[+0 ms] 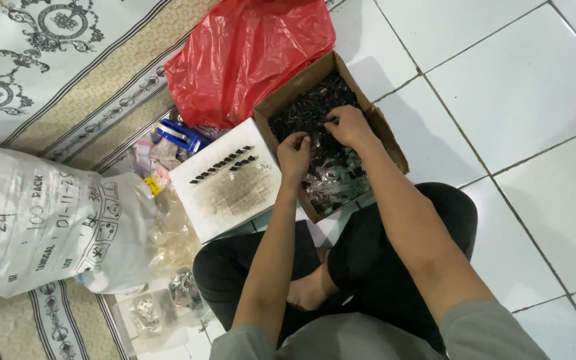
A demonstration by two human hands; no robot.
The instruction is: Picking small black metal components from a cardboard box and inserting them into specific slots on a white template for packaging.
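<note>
Tiled floor: carton, mat

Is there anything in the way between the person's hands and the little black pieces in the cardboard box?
No, nothing visible is in the way. The cardboard box is open on top, and both the left hand and the right hand are already down among the small black pieces. The red plastic bag lies behind the box, off to the side.

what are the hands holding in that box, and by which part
Both the left hand and right hand are in the cardboard box, fingertips among small dark pieces. Each seems to pinch one, but the pieces are too small to tell by which part.
</note>
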